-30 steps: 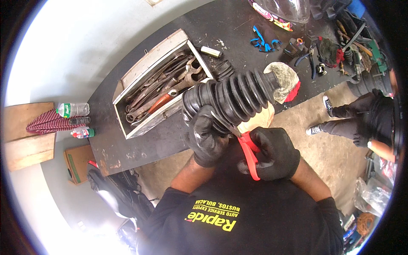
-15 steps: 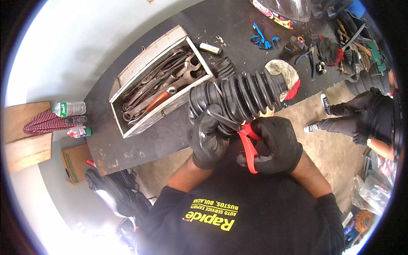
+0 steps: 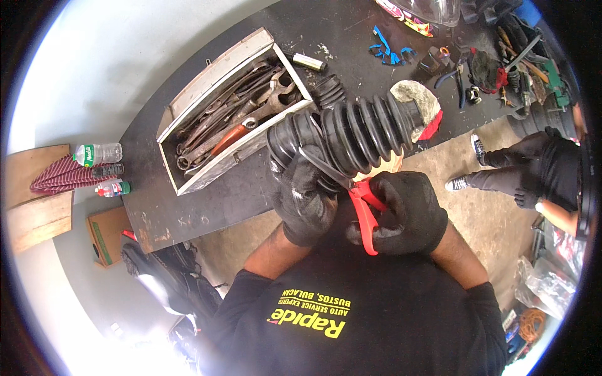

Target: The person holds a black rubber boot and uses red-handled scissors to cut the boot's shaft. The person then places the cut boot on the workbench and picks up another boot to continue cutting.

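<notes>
A ribbed black rubber bellows boot [image 3: 367,131] is held up in front of me, lying sideways over the bench edge. My left hand [image 3: 305,203], in a black glove, is curled against the underside of its left end. In my gloved right hand [image 3: 411,213] is a red-handled cutter [image 3: 365,219], its handles apart. A narrow dark grey strip [image 3: 326,166] slants from the cutter's head to my left thumb; whether it is a blade or a band, I cannot tell. A thin band [image 3: 318,131] circles the boot near its left end.
A wooden box [image 3: 226,59] of worn wrenches stands on the dark bench [image 3: 169,213], with another ribbed boot [image 3: 329,91] beside it. Pliers [image 3: 461,84], blue straps [image 3: 390,50] and a helmet [image 3: 426,12] lie farther back. Another person [image 3: 533,169] is at the right.
The boot has shifted slightly left, and its left end sits a little lower against my left hand. Both hands keep their hold, and the cutter has barely moved.
</notes>
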Demonstrator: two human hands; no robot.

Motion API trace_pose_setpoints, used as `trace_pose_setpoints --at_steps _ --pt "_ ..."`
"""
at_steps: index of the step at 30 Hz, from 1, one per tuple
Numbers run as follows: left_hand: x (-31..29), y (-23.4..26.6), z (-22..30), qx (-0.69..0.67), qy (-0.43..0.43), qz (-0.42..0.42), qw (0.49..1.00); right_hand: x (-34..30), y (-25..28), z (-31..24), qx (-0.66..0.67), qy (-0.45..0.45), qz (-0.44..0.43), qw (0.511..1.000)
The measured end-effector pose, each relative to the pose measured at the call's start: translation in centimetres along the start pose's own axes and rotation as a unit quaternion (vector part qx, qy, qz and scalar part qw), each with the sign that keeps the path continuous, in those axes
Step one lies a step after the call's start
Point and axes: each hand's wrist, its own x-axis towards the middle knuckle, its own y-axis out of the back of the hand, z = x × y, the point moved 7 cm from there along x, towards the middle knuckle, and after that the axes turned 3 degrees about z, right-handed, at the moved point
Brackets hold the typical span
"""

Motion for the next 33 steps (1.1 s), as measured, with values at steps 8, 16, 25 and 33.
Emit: trace_pose_setpoints --at_steps 8,16,25,33 --pt "-0.1 0.1 -1.2 -0.148 0.059 0.031 0.987 -0.5 -0.6 0.1 0.034 -0.013 0.002 0.999" --pt "-0.5 -0.7 -0.6 -0.202 0.072 -0.056 0.975 -0.8 -0.8 0.4 0.037 -0.024 0.008 0.999" --pt "-0.6 -0.8 -0.7 -0.213 0.07 -0.096 0.97 -0.5 -1.7 -0.3 0.053 -0.02 -0.015 0.998" --pt "-0.9 -0.1 -1.2 -0.193 0.055 -0.101 0.974 0.1 -1.7 -0.5 0.06 -0.029 -0.023 0.998"
